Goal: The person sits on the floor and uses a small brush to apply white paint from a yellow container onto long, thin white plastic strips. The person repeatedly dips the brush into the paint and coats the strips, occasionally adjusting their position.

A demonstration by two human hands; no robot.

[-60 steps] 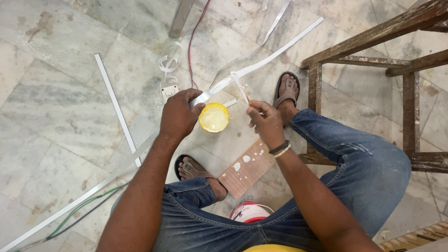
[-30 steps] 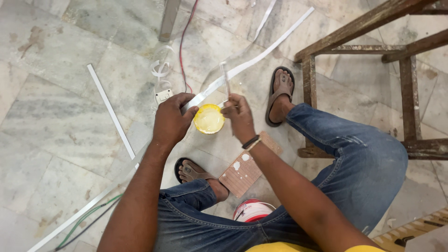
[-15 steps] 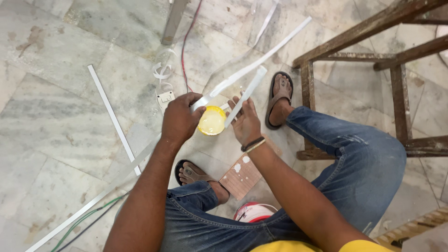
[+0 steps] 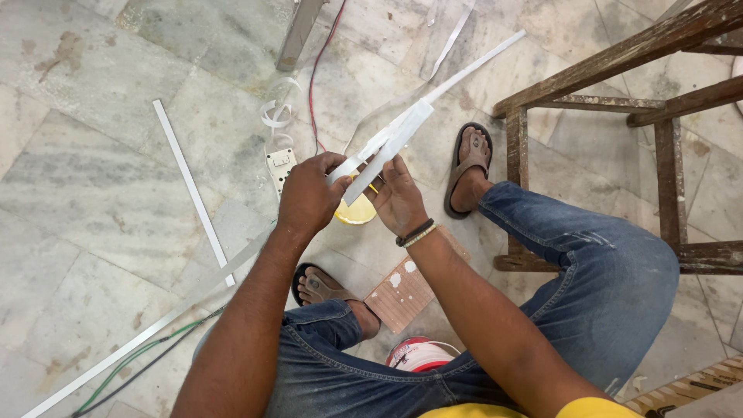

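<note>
While both hands (image 4: 352, 193) grip white strips (image 4: 387, 147), yellow cup (image 4: 357, 213) beneath

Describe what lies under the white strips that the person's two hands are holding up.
Beneath the white strips held by the left hand and right hand sits a round yellow container on the marble floor. Only its lower edge shows; hands and strips cover the rest, so its contents cannot be seen.
</note>
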